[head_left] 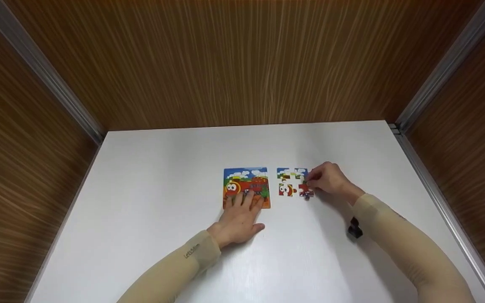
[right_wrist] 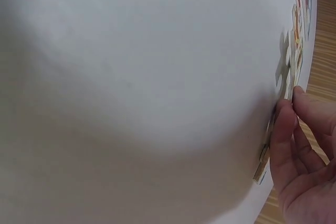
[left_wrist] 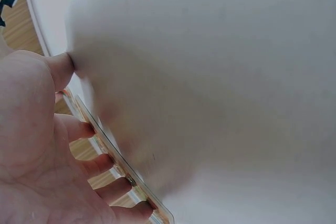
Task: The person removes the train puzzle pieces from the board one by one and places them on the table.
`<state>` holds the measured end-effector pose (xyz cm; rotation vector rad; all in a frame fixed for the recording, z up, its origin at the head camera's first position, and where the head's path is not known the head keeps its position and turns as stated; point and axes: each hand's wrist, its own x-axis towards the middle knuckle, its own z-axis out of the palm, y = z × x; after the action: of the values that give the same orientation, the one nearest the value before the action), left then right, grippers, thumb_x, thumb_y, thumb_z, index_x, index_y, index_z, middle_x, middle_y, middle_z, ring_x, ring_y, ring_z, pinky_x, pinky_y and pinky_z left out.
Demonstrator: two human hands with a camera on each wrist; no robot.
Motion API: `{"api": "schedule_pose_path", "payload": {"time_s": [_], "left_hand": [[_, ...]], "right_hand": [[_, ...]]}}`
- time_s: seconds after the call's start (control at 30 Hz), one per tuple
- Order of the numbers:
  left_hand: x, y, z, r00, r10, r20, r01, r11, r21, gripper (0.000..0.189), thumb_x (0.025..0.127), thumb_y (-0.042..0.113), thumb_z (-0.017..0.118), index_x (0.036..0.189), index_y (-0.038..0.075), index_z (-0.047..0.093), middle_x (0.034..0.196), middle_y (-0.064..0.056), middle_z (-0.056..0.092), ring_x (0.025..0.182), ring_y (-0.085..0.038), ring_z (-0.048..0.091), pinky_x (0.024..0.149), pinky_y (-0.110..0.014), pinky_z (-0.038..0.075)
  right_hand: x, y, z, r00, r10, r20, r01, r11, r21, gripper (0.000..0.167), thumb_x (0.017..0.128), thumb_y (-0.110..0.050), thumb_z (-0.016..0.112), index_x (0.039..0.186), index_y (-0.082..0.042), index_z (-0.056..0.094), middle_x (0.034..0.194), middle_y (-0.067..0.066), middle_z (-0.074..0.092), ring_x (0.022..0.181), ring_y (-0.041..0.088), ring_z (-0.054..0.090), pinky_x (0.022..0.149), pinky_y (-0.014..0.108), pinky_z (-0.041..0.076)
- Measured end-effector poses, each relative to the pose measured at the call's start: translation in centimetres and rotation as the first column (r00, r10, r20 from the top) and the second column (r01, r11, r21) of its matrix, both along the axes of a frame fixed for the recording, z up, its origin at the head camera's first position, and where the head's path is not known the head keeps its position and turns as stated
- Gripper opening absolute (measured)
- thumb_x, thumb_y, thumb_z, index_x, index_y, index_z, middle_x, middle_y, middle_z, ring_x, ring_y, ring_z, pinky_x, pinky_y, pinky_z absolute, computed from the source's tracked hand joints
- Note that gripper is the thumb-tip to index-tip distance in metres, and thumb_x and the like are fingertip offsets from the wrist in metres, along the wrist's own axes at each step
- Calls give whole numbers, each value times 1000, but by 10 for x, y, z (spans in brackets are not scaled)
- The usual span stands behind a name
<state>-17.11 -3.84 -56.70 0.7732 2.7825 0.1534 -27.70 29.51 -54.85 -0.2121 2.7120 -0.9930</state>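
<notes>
A square picture puzzle (head_left: 246, 173) with a red cartoon train lies on the white table. My left hand (head_left: 239, 219) rests on its lower part, fingers spread and fairly straight, the fingertips covering some of the picture. To its right lie several loose jigsaw pieces with the same kind of picture, among them a corner piece with sky (head_left: 283, 172) and an eyed piece (head_left: 285, 190). At their right side my right hand (head_left: 330, 179) pinches a puzzle piece (right_wrist: 292, 69) between thumb and index finger. In the right wrist view that piece stands over its shadow; the fingers hide part of it.
The white tabletop (head_left: 154, 189) is bounded by a wood-grain back wall (head_left: 242, 63) and side panels with metal rails. A small black object (head_left: 354, 229) shows beside the right forearm.
</notes>
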Motion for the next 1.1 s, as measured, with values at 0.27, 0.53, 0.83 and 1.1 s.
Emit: {"api": "schedule_pose_path", "payload": {"time_s": [0.27,0.53,0.83,1.1], "left_hand": [[0,0,-1,1000,3,3,-3,1000,0,82,113,61,56,179,20,32,188,-17,24,172,-46,27,136,-73,29],[0,1,0,1000,7,-2,-7,1000,-20,82,113,62,54,179,21,31,188,-17,24,172,-46,27,137,-72,30],[0,1,1,1000,11,13,-11,1000,-12,83,113,63,54,180,21,30,189,-16,22,173,-46,25,137,-72,28],[0,0,2,1000,11,17,-11,1000,-6,82,113,63,53,180,21,30,189,-17,22,173,-46,24,137,-72,28]], "right_hand": [[1,-1,-1,999,8,-35,-7,1000,14,12,99,-5,83,109,-6,89,116,17,85,107,29,75,82,24,55],[1,0,-2,998,21,-59,-20,1000,17,13,99,-4,82,109,-5,90,112,18,86,99,26,74,80,27,56],[3,-2,-1,997,31,-74,-28,999,45,15,99,-5,82,112,-7,89,116,16,85,107,31,76,90,38,61],[3,-2,3,996,33,-86,-28,998,62,14,100,-5,80,111,-6,89,113,17,86,105,31,76,90,37,60]]}}
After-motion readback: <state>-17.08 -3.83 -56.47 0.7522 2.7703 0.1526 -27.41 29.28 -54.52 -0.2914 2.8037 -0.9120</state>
